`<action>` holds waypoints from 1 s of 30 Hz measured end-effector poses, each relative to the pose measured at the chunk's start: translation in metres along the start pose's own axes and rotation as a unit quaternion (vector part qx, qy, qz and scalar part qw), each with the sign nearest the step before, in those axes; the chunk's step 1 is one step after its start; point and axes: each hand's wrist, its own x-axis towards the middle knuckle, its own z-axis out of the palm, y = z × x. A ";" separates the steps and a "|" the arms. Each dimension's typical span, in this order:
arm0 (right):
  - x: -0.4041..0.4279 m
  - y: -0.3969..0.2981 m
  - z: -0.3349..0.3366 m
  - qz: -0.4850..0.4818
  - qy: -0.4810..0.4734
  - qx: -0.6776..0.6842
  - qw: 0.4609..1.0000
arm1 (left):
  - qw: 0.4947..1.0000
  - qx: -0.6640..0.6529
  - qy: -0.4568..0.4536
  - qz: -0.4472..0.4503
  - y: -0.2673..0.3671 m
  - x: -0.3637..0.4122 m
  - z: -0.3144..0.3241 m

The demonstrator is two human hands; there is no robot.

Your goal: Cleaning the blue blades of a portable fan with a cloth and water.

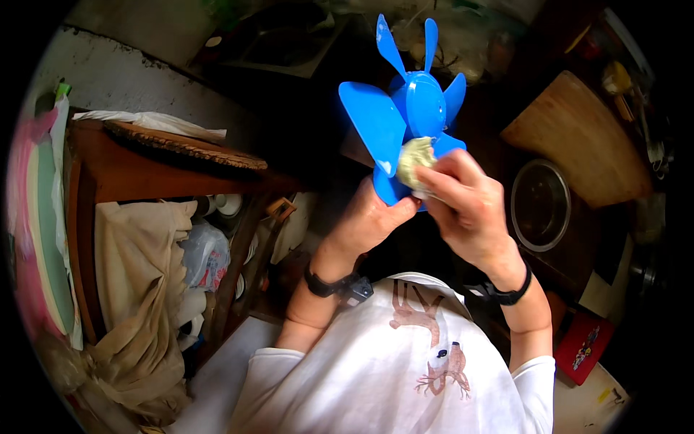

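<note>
A blue plastic fan blade wheel (425,106) is held up in front of me, several blades spreading from its round hub. My left hand (374,211) grips it by the lowest blade, thumb toward the right. Pinched in the fingers of my right hand (469,203) is a crumpled pale yellow-green cloth (416,163). The cloth lies against the wheel just below the hub, and it partly hides the lower blades. Small whitish patches show on two blade tips. Both wrists wear black bands.
To the right, a metal basin (540,205) stands near a wooden board (580,141). A red box (585,347) lies lower right. On the left is a wooden cabinet (135,179) with a round bark-edged board (184,145) on top and a beige cloth (141,260) hanging down.
</note>
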 end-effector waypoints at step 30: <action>0.028 0.003 0.021 -0.018 0.027 -0.052 0.998 | 0.963 0.267 -0.021 -0.029 -0.012 -0.002 -0.010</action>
